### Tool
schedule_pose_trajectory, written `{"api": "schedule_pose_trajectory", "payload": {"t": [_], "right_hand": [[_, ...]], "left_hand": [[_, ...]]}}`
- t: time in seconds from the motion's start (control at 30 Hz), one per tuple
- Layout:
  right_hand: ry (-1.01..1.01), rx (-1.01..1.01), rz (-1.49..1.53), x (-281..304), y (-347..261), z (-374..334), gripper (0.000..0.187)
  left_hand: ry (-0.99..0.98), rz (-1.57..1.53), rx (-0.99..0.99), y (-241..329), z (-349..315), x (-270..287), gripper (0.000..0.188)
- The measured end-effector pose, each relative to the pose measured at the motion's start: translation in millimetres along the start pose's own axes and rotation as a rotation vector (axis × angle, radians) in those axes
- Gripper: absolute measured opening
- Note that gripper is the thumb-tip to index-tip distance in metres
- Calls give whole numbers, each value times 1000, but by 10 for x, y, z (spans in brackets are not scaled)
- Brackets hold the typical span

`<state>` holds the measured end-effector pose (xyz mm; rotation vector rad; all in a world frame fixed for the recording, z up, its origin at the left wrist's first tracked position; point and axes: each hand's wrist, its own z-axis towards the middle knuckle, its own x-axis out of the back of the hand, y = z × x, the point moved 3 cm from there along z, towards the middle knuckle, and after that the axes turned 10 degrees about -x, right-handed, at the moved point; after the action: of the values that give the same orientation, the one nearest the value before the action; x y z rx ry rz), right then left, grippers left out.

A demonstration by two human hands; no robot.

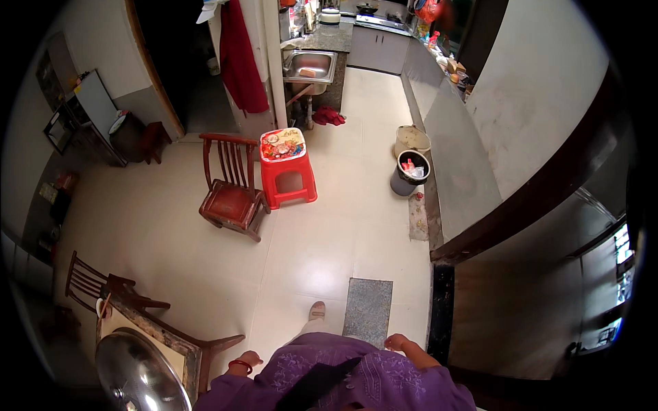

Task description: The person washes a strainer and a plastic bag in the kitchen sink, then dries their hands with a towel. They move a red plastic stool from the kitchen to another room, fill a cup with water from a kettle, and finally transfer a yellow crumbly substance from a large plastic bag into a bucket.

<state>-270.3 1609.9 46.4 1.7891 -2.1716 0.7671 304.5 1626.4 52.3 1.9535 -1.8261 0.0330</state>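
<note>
My left hand [252, 358] hangs low beside my purple embroidered top [301, 359], a red bracelet [240, 366] around its wrist. Its fingers are curled in, and nothing shows in them. Nearest to it is the corner of a wooden table [195, 349], which carries a large shiny metal lid [140, 373]. On the other side, my right hand [397, 342] hangs with bent fingers and no object visible in it. It is just above the edge of a grey floor mat [370, 308]. One of my shoes [317, 311] shows on the tiles.
A wooden chair [233, 198] and a red plastic stool [289, 181] stand ahead. Along the right wall are a black-lined bin [400, 183] and a beige bucket [412, 137]. Farther off are a metal sink [312, 66] and grey cabinets [379, 49]. A doorway [199, 82] opens at left.
</note>
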Motion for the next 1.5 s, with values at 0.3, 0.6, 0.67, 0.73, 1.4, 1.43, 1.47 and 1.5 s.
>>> {"api": "schedule_pose_trajectory", "payload": {"t": [0.3,0.6,0.67,0.73,1.4,1.43,1.47,1.5], "right_hand": [[41,-465,694,1746,436,248,14],[-4,-382,500,3978,1312,1762,19],[72,-365,616,4846,1429,2046,22],[153,-336,566,5653,1561,2321,22],[146,-104,453,9873,1594,5099,23],[131,-137,471,10113,1592,5141,22],[108,-170,485,10386,1527,5187,22],[87,-156,533,10576,1588,5298,19]], "left_hand": [[591,-368,-140,1039,944,3686,37],[366,-123,-184,2000,2227,4864,39],[314,-175,-136,2237,2289,5154,41],[319,-254,-116,2456,2412,5442,41],[1232,-1494,-488,3582,3089,11853,18],[1292,-1516,-530,3643,2953,12273,18],[1386,-1498,-572,3672,2830,12630,18],[1410,-1550,-635,3664,2800,12955,19]]}}
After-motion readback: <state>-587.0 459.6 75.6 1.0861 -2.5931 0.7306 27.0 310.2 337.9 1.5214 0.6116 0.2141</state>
